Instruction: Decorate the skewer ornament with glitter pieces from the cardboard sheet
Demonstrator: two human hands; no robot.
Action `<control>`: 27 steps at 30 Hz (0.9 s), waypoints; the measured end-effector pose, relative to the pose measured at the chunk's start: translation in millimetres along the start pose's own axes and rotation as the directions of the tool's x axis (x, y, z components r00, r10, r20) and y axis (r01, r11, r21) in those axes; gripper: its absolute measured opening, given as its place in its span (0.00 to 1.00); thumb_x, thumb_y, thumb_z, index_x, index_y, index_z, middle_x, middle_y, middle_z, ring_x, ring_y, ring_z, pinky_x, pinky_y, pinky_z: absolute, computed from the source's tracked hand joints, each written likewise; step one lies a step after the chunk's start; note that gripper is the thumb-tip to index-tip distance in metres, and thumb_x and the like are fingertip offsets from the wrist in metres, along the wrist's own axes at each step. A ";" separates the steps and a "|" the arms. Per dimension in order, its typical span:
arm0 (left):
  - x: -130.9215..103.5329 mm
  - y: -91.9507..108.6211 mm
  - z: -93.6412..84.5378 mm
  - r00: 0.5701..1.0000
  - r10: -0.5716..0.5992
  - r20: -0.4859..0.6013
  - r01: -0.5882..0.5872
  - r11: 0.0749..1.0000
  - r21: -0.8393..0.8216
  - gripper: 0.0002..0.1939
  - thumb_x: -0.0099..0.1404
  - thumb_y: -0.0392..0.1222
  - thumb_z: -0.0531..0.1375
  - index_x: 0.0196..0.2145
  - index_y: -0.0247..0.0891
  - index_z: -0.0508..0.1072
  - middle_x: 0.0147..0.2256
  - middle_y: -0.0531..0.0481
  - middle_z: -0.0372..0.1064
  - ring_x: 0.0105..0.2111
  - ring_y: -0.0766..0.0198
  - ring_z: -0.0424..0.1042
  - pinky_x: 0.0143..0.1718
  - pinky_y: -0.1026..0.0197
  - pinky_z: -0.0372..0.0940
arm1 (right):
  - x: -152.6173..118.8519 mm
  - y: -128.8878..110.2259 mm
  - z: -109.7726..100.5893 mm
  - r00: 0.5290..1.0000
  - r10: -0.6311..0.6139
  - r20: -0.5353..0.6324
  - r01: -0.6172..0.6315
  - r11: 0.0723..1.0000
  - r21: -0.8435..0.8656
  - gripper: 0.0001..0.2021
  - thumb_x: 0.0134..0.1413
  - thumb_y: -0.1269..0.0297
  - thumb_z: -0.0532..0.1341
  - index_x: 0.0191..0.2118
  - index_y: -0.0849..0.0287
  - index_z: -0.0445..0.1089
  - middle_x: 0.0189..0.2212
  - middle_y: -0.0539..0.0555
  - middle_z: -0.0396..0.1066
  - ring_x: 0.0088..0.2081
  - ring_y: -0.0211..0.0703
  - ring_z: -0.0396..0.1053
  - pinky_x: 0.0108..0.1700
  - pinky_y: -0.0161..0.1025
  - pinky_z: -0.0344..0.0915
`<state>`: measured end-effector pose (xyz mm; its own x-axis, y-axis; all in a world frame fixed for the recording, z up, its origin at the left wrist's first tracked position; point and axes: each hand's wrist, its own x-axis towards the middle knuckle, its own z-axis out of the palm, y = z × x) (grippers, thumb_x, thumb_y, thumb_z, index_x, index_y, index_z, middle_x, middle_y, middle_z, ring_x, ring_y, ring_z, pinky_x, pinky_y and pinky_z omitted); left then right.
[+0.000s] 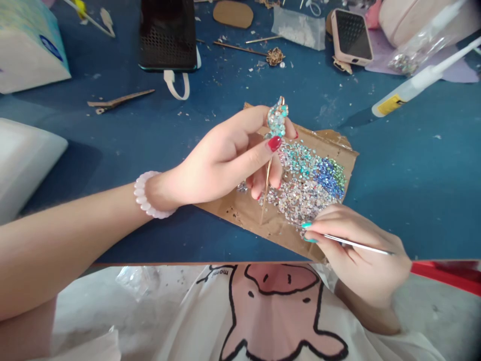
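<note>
Between its thumb and fingers, my left hand (240,155) pinches a gold hairpin (266,193) whose top ornament (277,120) is covered in pale and turquoise gems. The pin's stem points down over a piece of brown cardboard (233,213). Loose rhinestones lie on the cardboard: silvery ones (304,200), turquoise ones (300,159), blue ones (328,176) and green ones. My right hand (361,245) is closed on a thin metal tool (358,244), its tip low over the cardboard beside the silvery stones. Whether the tip holds a stone is too small to tell.
A black phone (168,35) and a metal clip (120,102) lie beyond my left hand. A glue bottle (406,93), a pink phone (352,37), a plastic bag (298,27) and a finished-looking hairpin (275,56) are at the back. A tissue box (32,50) stands far left.
</note>
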<state>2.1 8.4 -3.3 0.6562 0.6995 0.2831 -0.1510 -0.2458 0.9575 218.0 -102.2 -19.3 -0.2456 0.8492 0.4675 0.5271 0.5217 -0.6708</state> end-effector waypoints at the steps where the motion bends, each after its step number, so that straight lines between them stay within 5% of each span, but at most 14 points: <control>1: -0.1 0.1 0.3 1.000 -0.004 -0.004 0.004 1.000 -0.009 0.15 0.72 0.34 0.47 0.53 0.40 0.66 0.26 0.57 0.70 0.20 0.69 0.70 0.17 0.67 0.69 | 0.1 -0.1 -0.1 1.000 -0.003 0.016 0.003 1.000 0.015 0.11 0.50 0.80 0.66 0.35 0.56 0.72 0.26 0.48 0.71 0.28 0.38 0.69 0.33 0.39 0.68; 27: -2.9 1.3 5.5 1.000 -0.001 0.019 0.004 0.991 -0.131 0.06 0.73 0.37 0.49 0.45 0.38 0.62 0.29 0.55 0.72 0.24 0.67 0.75 0.24 0.64 0.74 | 2.0 -0.1 -10.6 0.995 -0.074 0.061 0.072 0.997 0.038 0.12 0.50 0.79 0.66 0.38 0.57 0.71 0.25 0.48 0.71 0.28 0.39 0.68 0.33 0.41 0.68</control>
<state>4.1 2.4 -3.2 0.6705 0.6867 0.2807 -0.2440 -0.1532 0.9576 226.1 -101.4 -12.2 -0.3334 0.8114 0.4800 0.4767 0.5843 -0.6567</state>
